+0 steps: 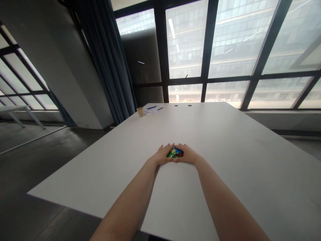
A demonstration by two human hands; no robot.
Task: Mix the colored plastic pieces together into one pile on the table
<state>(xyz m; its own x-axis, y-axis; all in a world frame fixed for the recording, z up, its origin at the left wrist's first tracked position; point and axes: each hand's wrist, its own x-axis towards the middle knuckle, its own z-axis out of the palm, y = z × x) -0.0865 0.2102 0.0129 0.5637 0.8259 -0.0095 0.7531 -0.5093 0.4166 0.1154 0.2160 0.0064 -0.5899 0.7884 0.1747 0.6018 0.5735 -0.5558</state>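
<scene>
A small, flat, colourful picture piece (175, 153) in green, blue, yellow and red lies on the white table in the head view. Its exact kind is too small to make out. My left hand (163, 155) presses on its left side and my right hand (187, 154) on its right side. The fingers meet or nearly meet at the far edge, and both thumbs come together at the near edge. Only the middle of the picture shows between my hands; its outer edges are hidden under them.
The white table (180, 130) stretches away towards large windows. At its far left stand a beige paper cup (140, 112) and papers (157, 109) with a blue pen (151, 107). Two small dark discs (190, 105) lie near the far edge. A blue curtain (107, 57) hangs left.
</scene>
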